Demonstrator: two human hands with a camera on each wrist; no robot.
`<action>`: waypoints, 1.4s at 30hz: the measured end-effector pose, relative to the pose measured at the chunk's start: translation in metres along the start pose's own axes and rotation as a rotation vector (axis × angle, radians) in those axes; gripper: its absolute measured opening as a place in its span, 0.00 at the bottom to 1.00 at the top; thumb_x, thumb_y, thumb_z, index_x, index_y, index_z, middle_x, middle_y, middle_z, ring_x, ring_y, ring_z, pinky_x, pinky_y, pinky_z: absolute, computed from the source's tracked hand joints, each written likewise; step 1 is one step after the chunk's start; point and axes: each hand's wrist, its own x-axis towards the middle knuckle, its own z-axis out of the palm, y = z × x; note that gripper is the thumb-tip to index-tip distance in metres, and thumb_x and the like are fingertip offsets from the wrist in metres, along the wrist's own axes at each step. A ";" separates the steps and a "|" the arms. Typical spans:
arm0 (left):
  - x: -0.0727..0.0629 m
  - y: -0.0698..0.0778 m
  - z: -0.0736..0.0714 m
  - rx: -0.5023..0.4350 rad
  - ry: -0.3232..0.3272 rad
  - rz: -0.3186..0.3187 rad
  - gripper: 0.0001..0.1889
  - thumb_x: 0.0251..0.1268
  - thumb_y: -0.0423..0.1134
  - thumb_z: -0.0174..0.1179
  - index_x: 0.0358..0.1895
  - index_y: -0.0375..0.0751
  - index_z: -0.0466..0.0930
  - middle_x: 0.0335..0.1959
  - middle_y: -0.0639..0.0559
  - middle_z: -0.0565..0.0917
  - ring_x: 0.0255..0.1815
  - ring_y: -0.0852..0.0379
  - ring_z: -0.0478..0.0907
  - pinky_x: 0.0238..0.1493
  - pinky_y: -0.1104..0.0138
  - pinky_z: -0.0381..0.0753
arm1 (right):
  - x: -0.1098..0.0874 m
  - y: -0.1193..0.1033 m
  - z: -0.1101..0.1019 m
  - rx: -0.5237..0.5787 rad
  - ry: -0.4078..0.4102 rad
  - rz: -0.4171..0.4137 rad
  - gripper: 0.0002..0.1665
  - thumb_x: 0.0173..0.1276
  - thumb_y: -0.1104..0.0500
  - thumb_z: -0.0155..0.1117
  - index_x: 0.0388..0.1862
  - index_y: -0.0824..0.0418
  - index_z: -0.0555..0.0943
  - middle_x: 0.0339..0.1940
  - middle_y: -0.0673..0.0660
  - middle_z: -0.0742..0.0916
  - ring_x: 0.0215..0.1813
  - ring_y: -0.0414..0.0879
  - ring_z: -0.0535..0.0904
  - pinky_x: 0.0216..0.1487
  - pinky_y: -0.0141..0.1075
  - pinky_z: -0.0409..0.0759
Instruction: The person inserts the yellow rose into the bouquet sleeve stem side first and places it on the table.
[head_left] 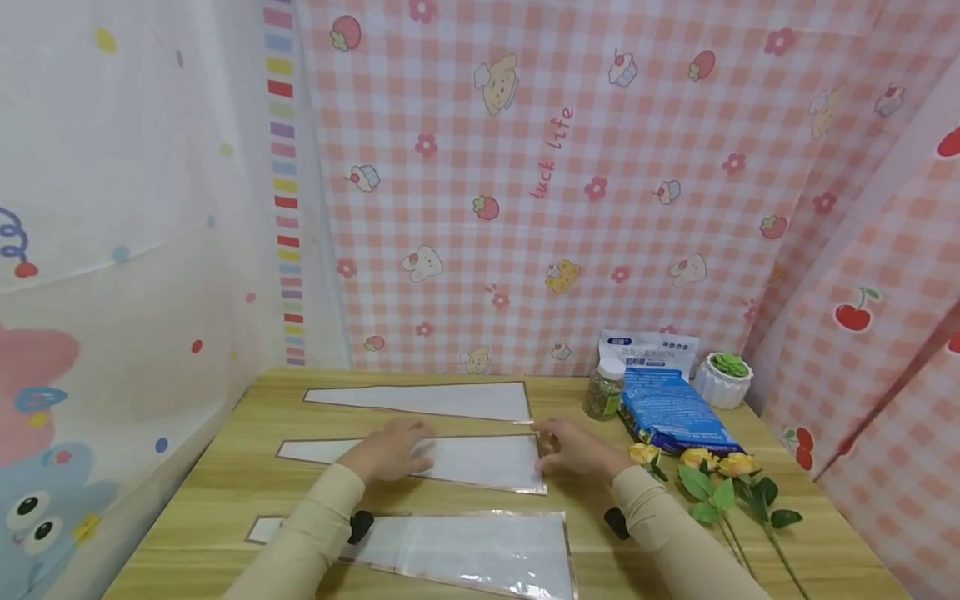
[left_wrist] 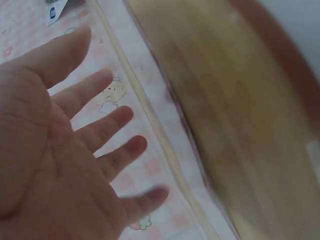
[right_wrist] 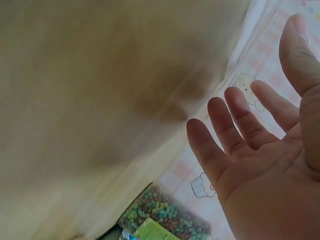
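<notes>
Three long tapered white sleeves with brown edges lie flat, one behind another: a back sleeve (head_left: pixel 450 400), a middle sleeve (head_left: pixel 487 460) and a glossy front sleeve (head_left: pixel 487 542). Over the middle one is my left hand (head_left: pixel 390 450), its fingers spread and holding nothing. My right hand (head_left: pixel 576 450) is at that sleeve's wide right end, with fingertips right at its edge. In the left wrist view the left hand (left_wrist: pixel 65 130) shows an empty palm. The right wrist view shows the right hand (right_wrist: pixel 265 155) with loosely extended fingers and nothing in them.
On the wooden table (head_left: pixel 202 500), a white-lidded jar (head_left: pixel 604 390) stands at the back right. Beside it are a blue and white bag (head_left: pixel 667 400) and a succulent in a white pot (head_left: pixel 723 383). Several yellow roses (head_left: pixel 697 458) lie by my right forearm. A checked curtain (head_left: pixel 450 317) hangs behind.
</notes>
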 end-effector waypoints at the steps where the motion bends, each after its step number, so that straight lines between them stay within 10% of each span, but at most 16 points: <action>1: 0.000 0.000 0.001 0.014 -0.014 -0.010 0.27 0.72 0.49 0.62 0.70 0.45 0.75 0.75 0.39 0.67 0.76 0.35 0.60 0.66 0.28 0.55 | 0.000 0.000 0.001 -0.001 -0.007 0.002 0.43 0.57 0.54 0.79 0.68 0.70 0.75 0.51 0.64 0.83 0.54 0.59 0.79 0.58 0.56 0.77; 14: -0.008 -0.001 0.005 0.017 -0.080 -0.035 0.25 0.71 0.39 0.62 0.70 0.45 0.74 0.76 0.36 0.63 0.77 0.32 0.56 0.69 0.36 0.59 | 0.003 -0.009 0.007 -0.161 -0.057 0.026 0.38 0.55 0.51 0.82 0.61 0.68 0.82 0.48 0.58 0.79 0.48 0.50 0.74 0.52 0.47 0.76; 23: -0.011 0.000 0.006 0.022 -0.065 -0.014 0.24 0.71 0.36 0.61 0.69 0.42 0.75 0.75 0.34 0.64 0.76 0.32 0.58 0.70 0.40 0.62 | 0.008 -0.009 0.013 -0.086 0.037 0.034 0.05 0.65 0.63 0.73 0.33 0.60 0.84 0.33 0.53 0.77 0.38 0.45 0.72 0.43 0.41 0.74; 32: -0.010 0.002 0.005 0.014 -0.066 -0.017 0.24 0.71 0.36 0.60 0.70 0.42 0.74 0.76 0.35 0.64 0.77 0.32 0.56 0.71 0.40 0.61 | 0.007 -0.014 0.008 -0.042 -0.032 0.175 0.29 0.56 0.56 0.81 0.55 0.60 0.80 0.48 0.58 0.79 0.50 0.53 0.77 0.56 0.52 0.76; 42: -0.009 0.000 0.010 0.025 -0.063 -0.039 0.25 0.73 0.38 0.59 0.71 0.45 0.74 0.77 0.37 0.63 0.77 0.31 0.56 0.67 0.34 0.62 | 0.014 -0.011 0.013 -0.073 0.104 0.077 0.06 0.62 0.67 0.73 0.31 0.60 0.83 0.34 0.54 0.77 0.39 0.48 0.73 0.45 0.44 0.75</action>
